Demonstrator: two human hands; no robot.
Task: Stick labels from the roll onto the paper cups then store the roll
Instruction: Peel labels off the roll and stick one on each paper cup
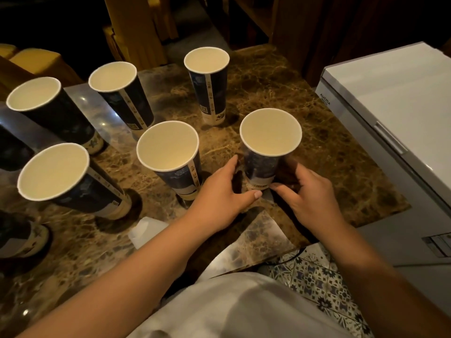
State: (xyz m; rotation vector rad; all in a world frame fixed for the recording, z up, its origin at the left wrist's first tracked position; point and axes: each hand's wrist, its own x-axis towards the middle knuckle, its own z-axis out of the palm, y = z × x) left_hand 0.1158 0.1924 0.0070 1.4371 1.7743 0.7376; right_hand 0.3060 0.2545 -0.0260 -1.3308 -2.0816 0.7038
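On the marble table (280, 76), running left to right, tall dark paper cups stand upright and open-mouthed: far-left cup (51, 111), front-left cup (68, 179), back-left cup (122, 93), middle cup (170, 154), back cup (208, 84), and right cup (266, 147), nearest the white freezer (390, 113). One more cup base (23, 237) shows at the left edge. They stand apart from one another.

Both hands are at the base of the right cup. The left hand (224, 193) curls round its left side, thumb laid along the foot, fingers touching the wall. The right hand (310, 191) closes on the right side, thumb and fingertips pinched low against the cup — whether a label sits under them I cannot tell.

A white shape (144, 230) lies on the table just behind the left forearm; it may be the roll or its backing strip, but it is partly hidden.

As for progress, no stuck-on label can be made out on any cup — the pale bands look like printing. So I judge the labelling is either early or hard to read from above, with this cup in hand and the roll not yet stored.
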